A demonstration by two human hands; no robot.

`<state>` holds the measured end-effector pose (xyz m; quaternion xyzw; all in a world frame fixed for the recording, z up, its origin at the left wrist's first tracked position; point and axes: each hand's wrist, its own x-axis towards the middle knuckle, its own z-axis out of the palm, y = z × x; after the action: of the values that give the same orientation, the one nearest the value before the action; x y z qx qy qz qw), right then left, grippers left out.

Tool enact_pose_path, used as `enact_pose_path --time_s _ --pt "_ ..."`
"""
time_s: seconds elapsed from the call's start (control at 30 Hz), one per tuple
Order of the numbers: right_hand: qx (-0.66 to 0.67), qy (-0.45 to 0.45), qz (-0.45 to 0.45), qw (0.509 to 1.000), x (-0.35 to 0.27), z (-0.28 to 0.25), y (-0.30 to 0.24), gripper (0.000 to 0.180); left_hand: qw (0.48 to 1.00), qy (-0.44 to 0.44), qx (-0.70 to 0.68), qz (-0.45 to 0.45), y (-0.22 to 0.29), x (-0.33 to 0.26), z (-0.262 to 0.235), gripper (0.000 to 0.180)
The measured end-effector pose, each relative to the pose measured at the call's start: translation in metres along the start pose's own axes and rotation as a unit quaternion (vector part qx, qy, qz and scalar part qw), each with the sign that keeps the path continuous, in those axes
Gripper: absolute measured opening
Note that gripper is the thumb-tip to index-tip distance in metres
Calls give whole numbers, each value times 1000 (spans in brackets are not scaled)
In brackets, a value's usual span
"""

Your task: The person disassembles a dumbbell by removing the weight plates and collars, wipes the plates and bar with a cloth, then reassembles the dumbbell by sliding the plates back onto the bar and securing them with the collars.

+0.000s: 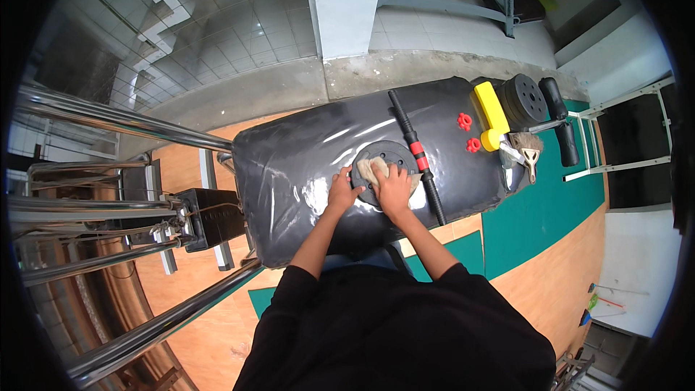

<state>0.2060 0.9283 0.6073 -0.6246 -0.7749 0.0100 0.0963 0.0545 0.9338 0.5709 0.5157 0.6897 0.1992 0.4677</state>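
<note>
A dark grey weight plate [381,148] lies flat on a bench covered in shiny black sheeting [289,152]. My left hand [342,190] holds the plate's left rim, thumb at the edge. With my right hand [393,188] I press a crumpled beige cloth [371,169] onto the plate's top; part of the cloth sticks out to the right of the hand. Just right of the plate lies a black threaded dumbbell bar [405,125] with red rings at its middle. Two red star-shaped collar nuts [464,122] sit farther right on the sheeting.
Toward the bench's right end are a yellow bottle [491,107], stacked weight plates [523,100], a paintbrush [531,156] and black foam rollers [569,145]. Chrome rails [130,119] and a black weight block [213,219] stand at the left. A white pillar [346,7] rises behind.
</note>
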Motion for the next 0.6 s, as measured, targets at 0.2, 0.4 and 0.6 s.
enact_pose_path --time_s 0.2,0.4,0.6 --pt "-19 -37 -72 997 -53 -23 41 53 1000 -9 -24 -5 -5 4 2 72" --pt "-73 44 18 996 54 -15 66 47 999 -29 15 -16 7 3 -3 71" --pt "-59 20 3 998 19 -11 37 53 998 -28 -33 -36 1 5 -3 70"
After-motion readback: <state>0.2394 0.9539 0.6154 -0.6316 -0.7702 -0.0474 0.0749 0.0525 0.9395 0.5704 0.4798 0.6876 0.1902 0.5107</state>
